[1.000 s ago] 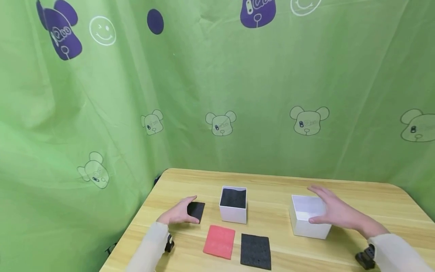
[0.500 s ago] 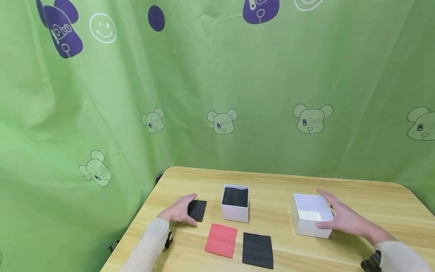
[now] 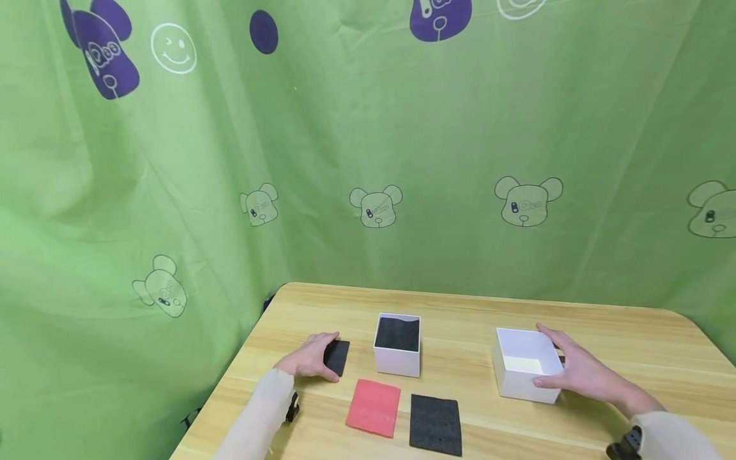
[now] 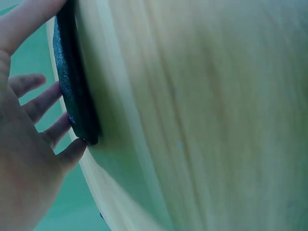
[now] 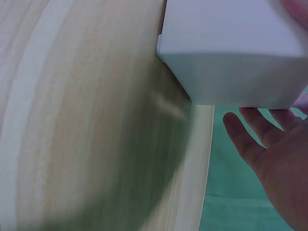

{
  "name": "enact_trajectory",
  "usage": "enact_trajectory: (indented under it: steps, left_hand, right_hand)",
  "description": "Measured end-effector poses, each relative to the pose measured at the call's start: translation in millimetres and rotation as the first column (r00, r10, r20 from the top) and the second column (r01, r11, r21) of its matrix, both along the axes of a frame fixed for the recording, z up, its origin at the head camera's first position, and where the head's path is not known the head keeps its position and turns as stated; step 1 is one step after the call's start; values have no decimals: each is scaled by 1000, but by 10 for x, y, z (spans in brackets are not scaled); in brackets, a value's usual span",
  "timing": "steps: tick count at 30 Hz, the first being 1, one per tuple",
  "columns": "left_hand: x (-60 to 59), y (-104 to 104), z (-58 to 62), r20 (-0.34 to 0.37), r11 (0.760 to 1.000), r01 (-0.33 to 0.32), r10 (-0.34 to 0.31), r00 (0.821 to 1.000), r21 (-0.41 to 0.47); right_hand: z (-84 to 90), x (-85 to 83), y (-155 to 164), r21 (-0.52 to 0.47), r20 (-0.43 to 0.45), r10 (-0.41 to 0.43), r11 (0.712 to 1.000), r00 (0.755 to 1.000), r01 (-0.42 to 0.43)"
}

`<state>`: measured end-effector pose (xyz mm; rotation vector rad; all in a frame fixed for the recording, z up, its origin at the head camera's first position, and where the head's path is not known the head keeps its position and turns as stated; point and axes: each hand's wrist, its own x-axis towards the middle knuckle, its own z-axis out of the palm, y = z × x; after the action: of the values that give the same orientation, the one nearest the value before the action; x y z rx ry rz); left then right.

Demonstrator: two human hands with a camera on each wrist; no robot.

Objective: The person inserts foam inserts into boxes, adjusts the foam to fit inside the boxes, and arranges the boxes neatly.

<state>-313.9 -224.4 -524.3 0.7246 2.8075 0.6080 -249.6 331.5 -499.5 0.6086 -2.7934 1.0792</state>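
At the left, my left hand (image 3: 310, 359) grips a black square pad (image 3: 339, 358) lying on the table, thumb on the near side and fingers at the far side. In the left wrist view its fingertips touch the edge of the thick dark pad (image 4: 72, 82). At the right, my right hand (image 3: 589, 374) holds an open white box (image 3: 524, 387) by its right side, thumb on the front wall. The right wrist view shows the box wall (image 5: 236, 77) with fingertips against its far side. Part of the black pad is hidden by the left hand.
Between the hands stands another white box (image 3: 397, 363) with black sheet material (image 3: 398, 333) inside. In front of it, a red square sheet (image 3: 374, 407) and a black square sheet (image 3: 435, 424) lie flat on the wooden table (image 3: 460, 358). A green curtain (image 3: 437, 128) hangs behind.
My right hand has come down and closed onto the right box. The left hand has shifted slightly rightward, closer around the black pad. The sheets and middle box stay put.
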Motion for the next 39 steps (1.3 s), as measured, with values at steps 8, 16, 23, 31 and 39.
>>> enact_trajectory:
  steps: [8, 16, 23, 31, 39]
  left_hand:
    - [34, 60, 16, -23, 998, -41, 40, 999, -50]
    - [56, 153, 58, -17, 993, -85, 84, 996, -76]
    - [68, 198, 68, -35, 991, -102, 99, 994, -83]
    - [88, 195, 80, -65, 991, -129, 127, 990, -23]
    - [100, 154, 77, -70, 991, -97, 91, 993, -97]
  right_hand:
    - [5, 12, -10, -16, 10, -1, 1000, 1000, 1]
    - [-41, 6, 9, -49, 23, -8, 999, 1000, 9]
    - [-74, 4, 8, -75, 51, -12, 997, 999, 15]
    - [-67, 1, -3, -72, 67, -19, 997, 998, 24]
    - [-60, 23, -8, -70, 55, -16, 997, 998, 20]
